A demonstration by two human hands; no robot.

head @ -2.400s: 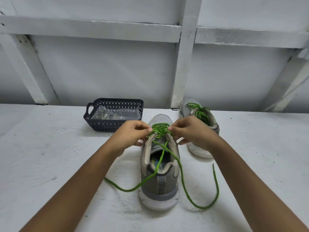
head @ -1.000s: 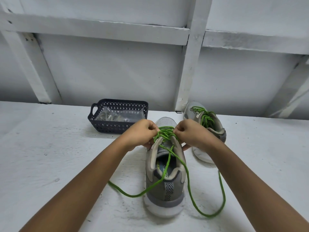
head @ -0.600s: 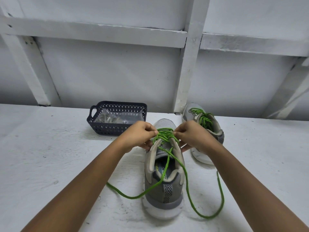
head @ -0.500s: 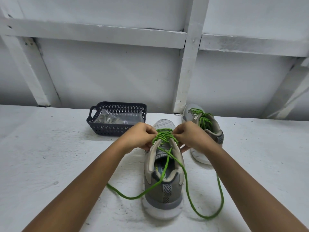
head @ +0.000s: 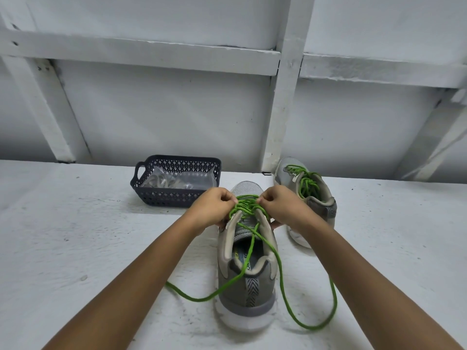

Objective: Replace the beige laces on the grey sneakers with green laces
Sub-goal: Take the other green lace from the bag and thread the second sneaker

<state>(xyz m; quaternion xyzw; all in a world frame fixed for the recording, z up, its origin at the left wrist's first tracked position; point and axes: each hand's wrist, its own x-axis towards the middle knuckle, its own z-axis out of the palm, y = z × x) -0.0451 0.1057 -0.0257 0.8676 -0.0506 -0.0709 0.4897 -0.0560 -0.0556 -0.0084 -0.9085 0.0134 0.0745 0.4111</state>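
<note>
From my end I see both forearms come in from the bottom edge and meet over the near sneaker (head: 262, 286), which stands upright on the white table (head: 75, 236), heel toward me and toe pointing away; the green lace (head: 199, 300) is threaded through it, and its two loose tails spill out past the heel; one tail crosses the open collar and runs out over the table to the left, under the left forearm; the other drops down the right side of the shoe, loops wide on the table and curves back up beneath the right forearm. Further up, the left hand (head: 212, 208) is curled and pinches the lace at the left of the top crossings; the right hand (head: 280, 205) is curled the same way and pinches the lace on the right side; the knuckles of the two hands sit close together over the tongue. Just behind the right hand the far sneaker (head: 324, 198) stands at a slant, already laced in green (head: 307, 183). To the left, behind the left hand, a dark basket (head: 174, 198) holds a clear bag (head: 192, 178) with beige laces (head: 159, 182) inside; I cannot tell how many. A white wall (head: 164, 117) with beams closes the back.
</note>
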